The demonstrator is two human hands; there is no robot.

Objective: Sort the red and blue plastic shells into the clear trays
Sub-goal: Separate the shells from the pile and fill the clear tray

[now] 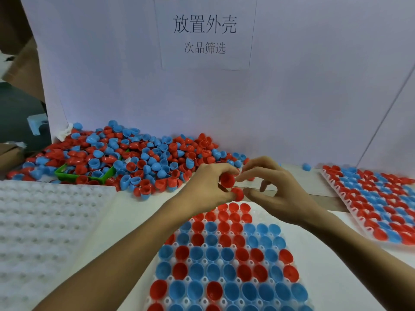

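Two red shells (231,186), pinched in the curled fingers of the left hand (207,187), hang just beyond the far edge of the part-filled clear tray (224,254), whose empty far-right pockets lie nearer the right hand (276,194), whose fingers reach in, seemingly touching them.

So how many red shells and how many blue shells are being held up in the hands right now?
Red shells: 2
Blue shells: 0
Total held: 2
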